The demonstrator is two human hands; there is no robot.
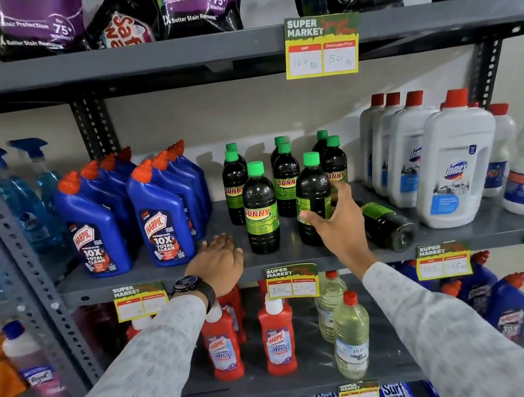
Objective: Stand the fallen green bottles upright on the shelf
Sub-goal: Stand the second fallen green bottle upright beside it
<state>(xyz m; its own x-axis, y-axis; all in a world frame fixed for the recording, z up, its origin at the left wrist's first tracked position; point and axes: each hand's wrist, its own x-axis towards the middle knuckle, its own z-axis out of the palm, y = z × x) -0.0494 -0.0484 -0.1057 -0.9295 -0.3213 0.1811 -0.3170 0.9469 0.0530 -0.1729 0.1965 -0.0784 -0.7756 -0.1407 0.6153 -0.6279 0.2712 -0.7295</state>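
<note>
At frame centre my right hand (338, 219) grips an upright green bottle (313, 202) on the shelf (164, 271); one fallen bottle (387, 224) lies just right. My left hand (219, 262) rests open, flat.

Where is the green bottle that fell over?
The fallen green bottle lies on the middle shelf, just right of the right hand, beside the white bottles.
</note>
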